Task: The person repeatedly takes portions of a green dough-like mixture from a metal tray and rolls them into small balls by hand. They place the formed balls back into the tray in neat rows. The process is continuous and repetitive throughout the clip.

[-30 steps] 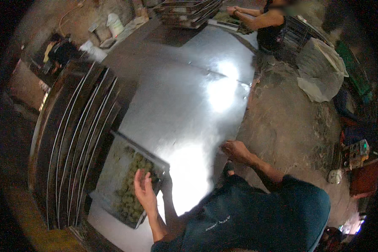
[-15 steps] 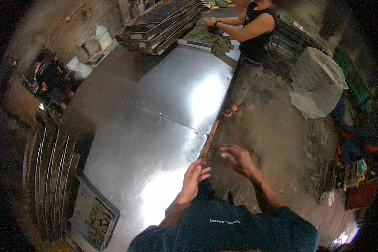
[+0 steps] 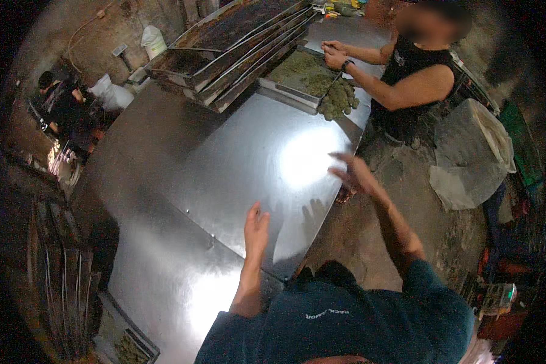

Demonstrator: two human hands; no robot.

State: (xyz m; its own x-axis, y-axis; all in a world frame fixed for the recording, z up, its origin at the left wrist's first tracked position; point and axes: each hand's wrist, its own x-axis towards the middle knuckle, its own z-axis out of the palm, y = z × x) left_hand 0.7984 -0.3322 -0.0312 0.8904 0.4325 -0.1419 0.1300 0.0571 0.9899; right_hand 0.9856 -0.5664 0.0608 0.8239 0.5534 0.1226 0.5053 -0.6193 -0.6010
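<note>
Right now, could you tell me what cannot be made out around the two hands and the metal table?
Head view only:
- Left hand: palm faces the metal table; contact unclear.
- Right hand: motion-blurred over the table edge.
- Tray at bottom left: cut by the dark rim.
- Greenish heap: too small to identify.

Glossy sheet-metal table (image 3: 182,182) gleams smooth; stacked metal trays (image 3: 236,42) look dull, rough.
</note>
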